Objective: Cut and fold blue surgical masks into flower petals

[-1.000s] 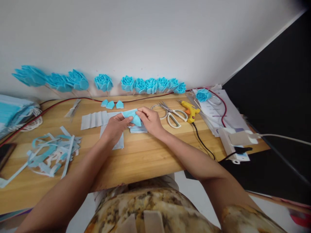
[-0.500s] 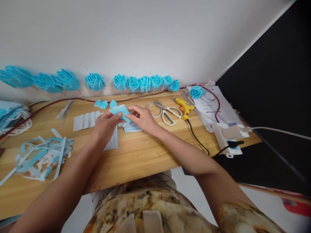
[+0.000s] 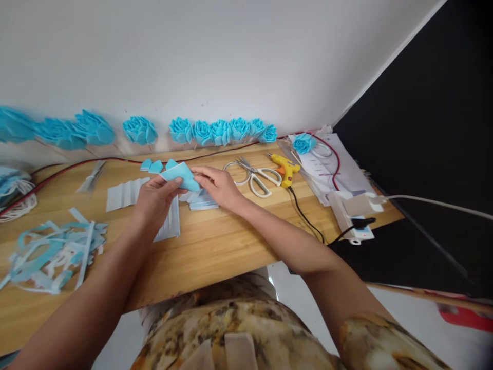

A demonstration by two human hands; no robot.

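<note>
My left hand (image 3: 154, 200) and my right hand (image 3: 217, 186) both pinch a folded light-blue piece (image 3: 181, 176) just above the wooden table (image 3: 215, 246). The left thumb presses its lower left edge, and the right fingers hold its right end. Under my hands lie a small stack of blue pieces (image 3: 202, 201) and pleated white-blue sheets (image 3: 125, 193). Three small folded blue petals (image 3: 156, 165) sit just beyond.
A row of blue flowers (image 3: 221, 130) leans on the wall. White-handled scissors (image 3: 254, 177) and a yellow glue gun (image 3: 284, 167) lie right of my hands. A power strip (image 3: 352, 213) and papers are at the right edge, cut scraps (image 3: 54, 249) at the left.
The view has drifted right, so everything sits further left in the picture. Both hands have turned and lifted the blue piece slightly, keeping hold of it.
</note>
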